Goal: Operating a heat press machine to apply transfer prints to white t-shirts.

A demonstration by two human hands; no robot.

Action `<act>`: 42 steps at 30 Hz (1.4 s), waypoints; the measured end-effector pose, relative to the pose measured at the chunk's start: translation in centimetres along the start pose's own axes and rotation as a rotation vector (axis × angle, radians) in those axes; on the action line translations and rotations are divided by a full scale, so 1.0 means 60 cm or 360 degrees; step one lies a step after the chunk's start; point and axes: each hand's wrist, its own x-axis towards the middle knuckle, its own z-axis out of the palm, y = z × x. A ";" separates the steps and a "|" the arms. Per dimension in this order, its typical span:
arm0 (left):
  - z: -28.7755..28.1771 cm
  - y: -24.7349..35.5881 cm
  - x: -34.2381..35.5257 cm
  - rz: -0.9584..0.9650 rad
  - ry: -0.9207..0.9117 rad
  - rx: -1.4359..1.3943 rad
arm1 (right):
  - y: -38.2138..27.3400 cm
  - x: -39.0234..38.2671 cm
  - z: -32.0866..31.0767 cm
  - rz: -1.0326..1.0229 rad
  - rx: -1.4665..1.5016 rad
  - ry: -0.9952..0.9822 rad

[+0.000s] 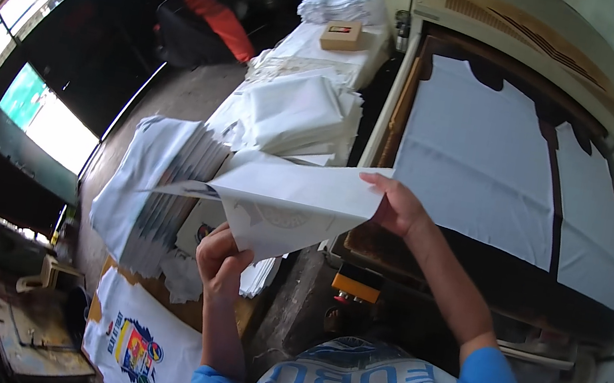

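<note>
A large white sheet of paper (299, 190) hangs bent between my hands, with a faint round print showing on its lower flap. My left hand (224, 259) is closed on the sheet's near lower edge, thumb and curled fingers pinching it. At the sheet's right end, my right hand (400, 205) grips the edge between thumb and fingers. Beneath and left of the sheet stands a thick stack of white fabric pieces (142, 184). On the dark bed of the press (427, 248) to the right lie two cut white fabric panels, a wide one (475, 159) and a narrower one (588, 210).
A white fabric panel with a colourful print (138, 350) lies at the lower left. Beyond the sheet are a loose white pile (296, 109) and a small cardboard box (341, 36). An orange control box (356, 285) juts from the press front. A stool-like board (39, 333) stands far left.
</note>
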 end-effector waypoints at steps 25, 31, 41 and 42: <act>0.511 -0.477 0.216 -0.1024 -0.0577 0.0591 | -0.262 -0.173 -0.515 -0.1179 -0.0261 0.1789; 0.540 -0.529 0.236 -0.0858 -0.0518 0.0858 | -0.272 -0.185 -0.587 -0.1117 -0.0604 0.1904; 0.555 -0.578 0.274 -0.0737 -0.0483 0.1309 | -0.304 -0.155 -0.611 -0.1159 -0.0984 0.2037; 0.557 -0.579 0.275 -0.0672 -0.0493 0.1382 | -0.306 -0.154 -0.612 -0.1151 -0.1066 0.2048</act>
